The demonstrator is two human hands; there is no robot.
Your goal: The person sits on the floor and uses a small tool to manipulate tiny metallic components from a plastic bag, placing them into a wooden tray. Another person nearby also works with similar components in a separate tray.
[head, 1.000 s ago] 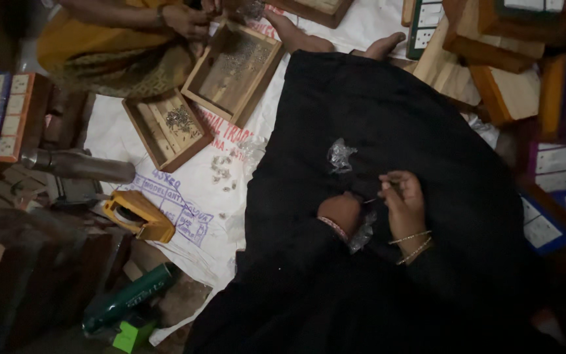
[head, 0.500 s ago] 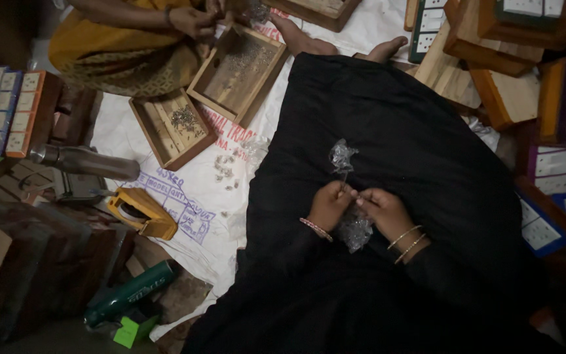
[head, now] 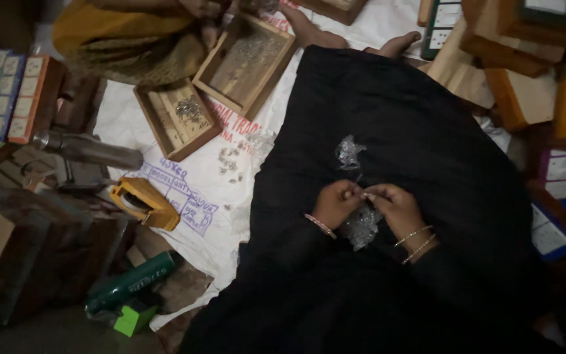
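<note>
My left hand (head: 335, 203) and my right hand (head: 394, 206) meet over my lap, which a black cloth (head: 427, 131) covers. Their fingertips pinch one small pale part (head: 364, 195) between them. Just below the hands lies a crumpled clear plastic bag (head: 360, 227) of small shiny pieces. A second clear crumpled bag (head: 347, 152) rests on the cloth a little farther away. Bangles sit on both wrists.
Two shallow wooden trays (head: 177, 118) (head: 244, 60) with small metal parts lie on a white printed sheet (head: 198, 190) at left, loose parts (head: 229, 159) scattered beside them. Another person in yellow (head: 126, 33) sits beyond. A yellow tool (head: 144, 202), metal bottle (head: 90, 149), green can (head: 129, 283) and stacked boxes (head: 512, 59) surround me.
My hands came together from the right side of my lap toward its middle. The plastic bag now lies beneath them, and both hands pinch a small part.
</note>
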